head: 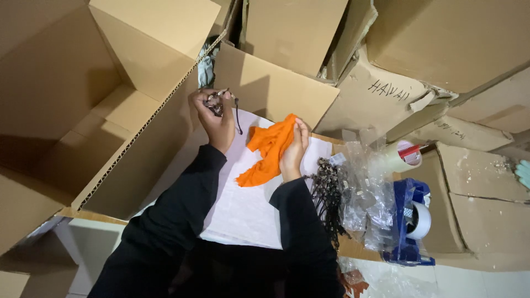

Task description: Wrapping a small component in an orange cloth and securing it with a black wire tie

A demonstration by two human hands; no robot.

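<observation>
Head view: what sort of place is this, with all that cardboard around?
Most likely a packing or shipping corner of a small workshop or storeroom. Open cardboard boxes crowd the work surface, a blue tape dispenser sits by clear plastic bags, and a pile of dark cords lies alongside.

The orange cloth (269, 149) looks like soft, matt woven fabric, creased into folds. The white sheet (243, 207) beneath is matt paper, faintly textured. The cardboard boxes (110, 72) are matt brown corrugated board, the fluted core showing along a cut edge. The clear bags (367, 193) are glossy, crinkled plastic film. The tape dispenser (411, 221) is shiny blue plastic. The sleeves (182, 215) are matt black cloth.
</observation>
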